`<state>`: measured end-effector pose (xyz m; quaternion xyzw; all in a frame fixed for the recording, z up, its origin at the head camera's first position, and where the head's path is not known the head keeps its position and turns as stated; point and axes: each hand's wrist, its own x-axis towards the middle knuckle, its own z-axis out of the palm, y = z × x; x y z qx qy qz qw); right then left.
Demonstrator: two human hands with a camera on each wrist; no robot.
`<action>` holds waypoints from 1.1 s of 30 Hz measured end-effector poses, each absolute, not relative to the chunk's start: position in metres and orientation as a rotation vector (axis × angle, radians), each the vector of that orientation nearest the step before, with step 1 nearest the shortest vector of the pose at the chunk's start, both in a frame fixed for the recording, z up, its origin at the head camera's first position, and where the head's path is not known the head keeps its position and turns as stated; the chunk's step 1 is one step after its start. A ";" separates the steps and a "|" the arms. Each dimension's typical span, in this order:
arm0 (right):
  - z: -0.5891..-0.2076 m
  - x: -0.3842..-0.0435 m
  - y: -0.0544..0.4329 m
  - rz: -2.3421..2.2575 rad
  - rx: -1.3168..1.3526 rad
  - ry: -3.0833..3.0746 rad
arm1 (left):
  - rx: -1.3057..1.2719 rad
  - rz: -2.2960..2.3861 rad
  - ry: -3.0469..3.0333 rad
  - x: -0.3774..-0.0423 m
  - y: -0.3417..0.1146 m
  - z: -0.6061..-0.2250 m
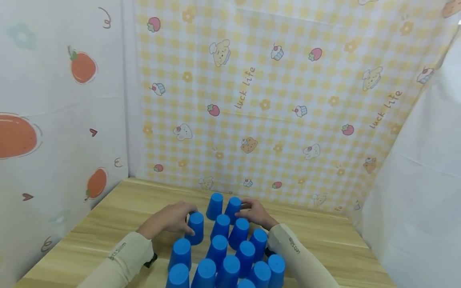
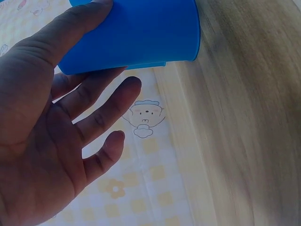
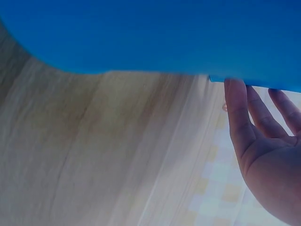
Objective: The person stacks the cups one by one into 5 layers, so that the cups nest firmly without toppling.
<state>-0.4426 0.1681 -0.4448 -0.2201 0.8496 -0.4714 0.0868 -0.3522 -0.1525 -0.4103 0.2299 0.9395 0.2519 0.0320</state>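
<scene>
Many upside-down blue cups stand in loose rows on the table. In the head view my left hand (image 1: 174,218) holds the left-hand blue cup (image 1: 196,230), thumb on its near side and fingers behind. The left wrist view shows the thumb along this cup (image 2: 136,33), with the lower fingers of that hand (image 2: 61,122) spread apart. At the back, my right hand (image 1: 256,213) has thumb and fingers about the right side of another blue cup (image 1: 233,208). In the right wrist view, a large blue surface (image 3: 155,37) hides the fingertips and thumb of this hand (image 3: 273,155).
Beside the right hand's cup stands another blue cup (image 1: 215,206). Several more, such as the cup (image 1: 246,256), stand between the forearms and toward the near edge. A checked cloth (image 1: 270,120) hangs behind the wooden table (image 1: 317,236), with white cloths at both sides.
</scene>
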 end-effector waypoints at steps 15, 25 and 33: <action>-0.446 -0.441 0.166 -1.357 -0.664 2.515 | 0.687 0.764 2.888 -0.349 -0.152 -0.413; -0.444 -0.439 0.166 -1.361 -0.651 2.527 | 0.666 0.726 2.902 -0.351 -0.150 -0.414; -0.443 -0.440 0.166 -1.345 -0.651 2.547 | 0.597 0.656 2.930 -0.349 -0.148 -0.413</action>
